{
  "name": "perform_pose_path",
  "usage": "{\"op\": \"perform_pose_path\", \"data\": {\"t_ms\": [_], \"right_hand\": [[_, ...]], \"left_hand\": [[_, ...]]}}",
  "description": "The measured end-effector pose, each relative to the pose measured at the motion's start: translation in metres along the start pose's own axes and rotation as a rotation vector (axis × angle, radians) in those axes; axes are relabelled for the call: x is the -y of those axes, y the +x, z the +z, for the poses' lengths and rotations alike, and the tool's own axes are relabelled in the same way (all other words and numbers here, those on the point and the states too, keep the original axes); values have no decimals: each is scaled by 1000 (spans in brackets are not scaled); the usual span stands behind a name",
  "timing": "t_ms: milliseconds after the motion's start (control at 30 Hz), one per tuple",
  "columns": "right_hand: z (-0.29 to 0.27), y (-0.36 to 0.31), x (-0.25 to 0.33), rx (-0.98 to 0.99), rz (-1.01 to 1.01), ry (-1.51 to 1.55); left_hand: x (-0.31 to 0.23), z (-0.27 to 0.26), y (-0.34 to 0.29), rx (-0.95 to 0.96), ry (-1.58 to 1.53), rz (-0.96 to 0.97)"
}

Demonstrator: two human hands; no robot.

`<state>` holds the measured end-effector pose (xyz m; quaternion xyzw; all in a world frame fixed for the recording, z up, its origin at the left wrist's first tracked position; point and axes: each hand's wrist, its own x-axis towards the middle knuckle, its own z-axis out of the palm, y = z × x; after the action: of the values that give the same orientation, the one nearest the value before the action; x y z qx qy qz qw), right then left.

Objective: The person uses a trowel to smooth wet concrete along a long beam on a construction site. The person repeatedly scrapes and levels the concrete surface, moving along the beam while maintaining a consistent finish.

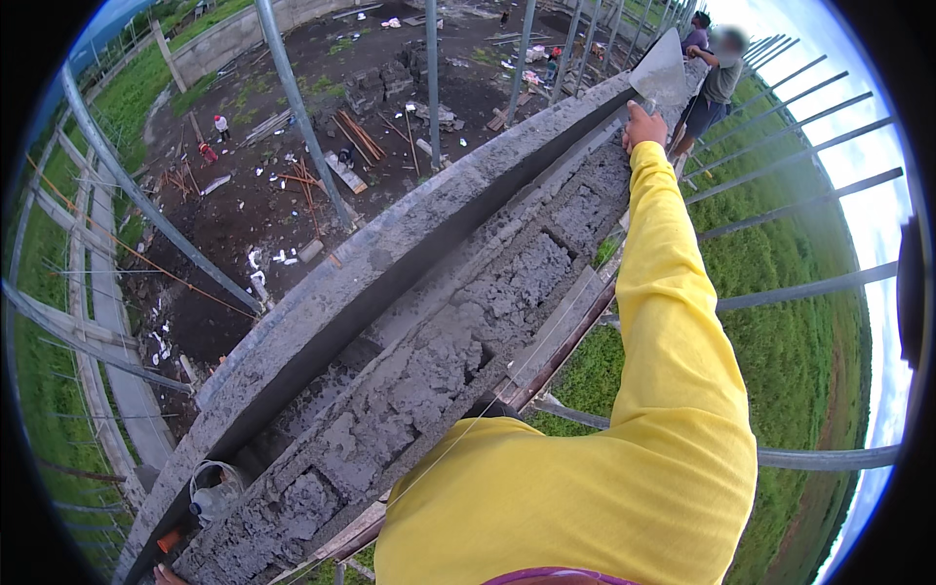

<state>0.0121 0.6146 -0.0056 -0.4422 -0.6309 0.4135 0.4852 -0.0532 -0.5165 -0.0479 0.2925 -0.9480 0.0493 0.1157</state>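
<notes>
My right fingers hold the trowel near the wall; how my left fingers stand, I cannot tell.

Trowel: pale grey, with a broad, tapering blade; held by its mostly hidden handle at one o'clock, tilted, with the narrow end pointing between twelve and one.
Mortar: dark grey, rough and lumpy, broken by dark gaps; spread in a long, uneven strip running from seven o'clock to one.
</notes>
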Motion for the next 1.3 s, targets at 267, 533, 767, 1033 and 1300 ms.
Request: {"op": "perform_pose_path", "data": {"t_ms": [267, 533, 767, 1033, 1300], "right_hand": [[-2, 1, -1, 16, -18, -15], [-2, 3, -3, 27, -4, 11], [-2, 0, -1, 24, -4, 5], [-2, -1, -1, 24, -4, 0], [-2, 1, -1, 40, 17, 22]], "left_hand": [[-6, -5, -3, 3, 63, 34], [2, 4, 4, -29, 77, 70], [9, 10, 7, -81, 116, 93], [28, 28, 13, -173, 24, 64], [20, 21, 14, -121, 37, 105]]}}
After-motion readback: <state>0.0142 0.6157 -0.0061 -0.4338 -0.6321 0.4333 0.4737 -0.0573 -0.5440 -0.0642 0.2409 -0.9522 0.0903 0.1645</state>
